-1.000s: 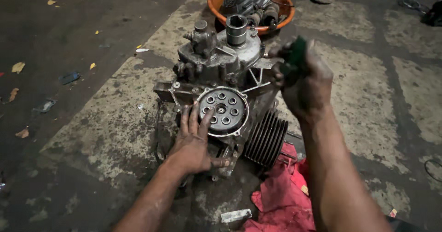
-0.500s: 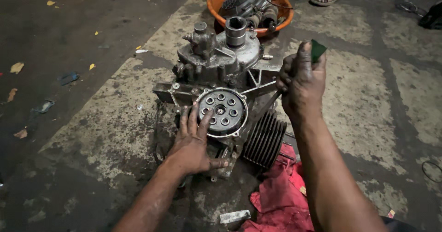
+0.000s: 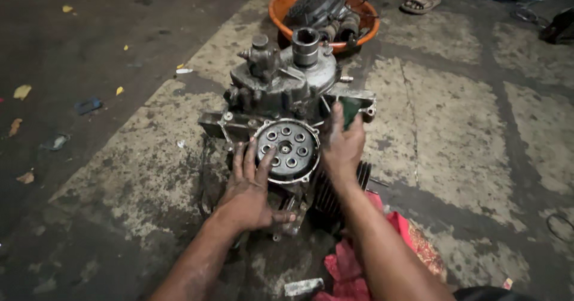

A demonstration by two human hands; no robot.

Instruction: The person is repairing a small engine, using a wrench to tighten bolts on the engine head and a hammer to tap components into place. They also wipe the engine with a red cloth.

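Head view | left hand (image 3: 248,190) spread flat on engine (image 3: 287,107), gripping nothing | right hand (image 3: 342,148) pinching green piece (image 3: 351,108) at engine's right side

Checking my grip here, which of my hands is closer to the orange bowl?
Right. The right hand holds a green piece up against the engine's upper right side, closer to the orange bowl. The left hand rests lower, on the round clutch plate.
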